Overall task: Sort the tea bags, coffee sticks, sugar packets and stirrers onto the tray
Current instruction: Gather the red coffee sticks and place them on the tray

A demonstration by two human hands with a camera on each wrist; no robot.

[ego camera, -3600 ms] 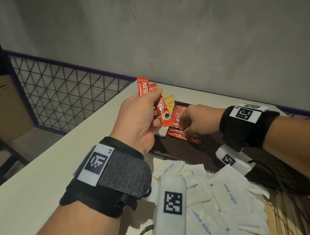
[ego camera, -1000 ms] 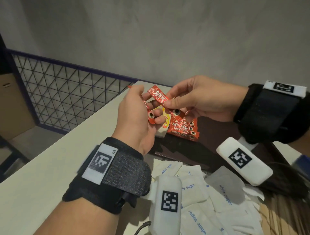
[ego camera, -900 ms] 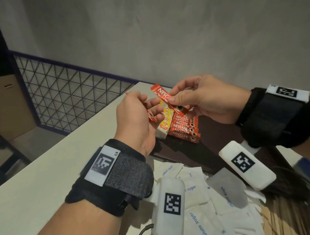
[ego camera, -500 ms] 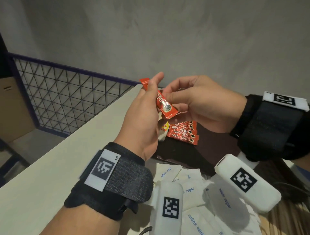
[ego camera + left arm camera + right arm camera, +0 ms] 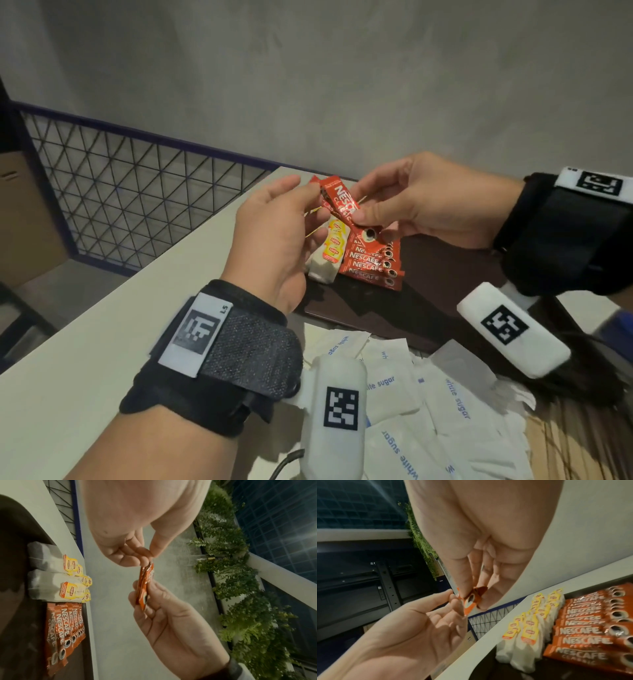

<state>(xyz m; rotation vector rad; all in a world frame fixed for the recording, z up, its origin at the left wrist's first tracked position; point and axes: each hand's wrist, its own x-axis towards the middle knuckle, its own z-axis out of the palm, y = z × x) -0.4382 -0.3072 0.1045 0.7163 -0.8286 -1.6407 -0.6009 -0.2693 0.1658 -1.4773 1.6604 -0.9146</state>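
Observation:
Above the tray's far left corner, two red coffee sticks [image 5: 342, 205] are held between both hands. My left hand [image 5: 310, 196] pinches their upper ends [image 5: 147, 566]. My right hand [image 5: 359, 219] pinches the lower end, which has the cup picture [image 5: 469, 601]. A row of coffee sticks [image 5: 371, 265] lies on the dark brown tray [image 5: 376, 315], with white tea bags with yellow tags [image 5: 329, 253] to its left. White sugar packets [image 5: 394, 387] lie loose on the table in front of the tray.
The pale table [image 5: 102, 342] ends on the left at a wire mesh railing [image 5: 137, 192], and a grey wall stands behind it. Brown wooden stirrers [image 5: 575, 452] show at the bottom right, partly under the sugar packets.
My right hand has come up from the row on the tray to meet the left. Over the last second both hands have turned and shifted the held sticks in the air.

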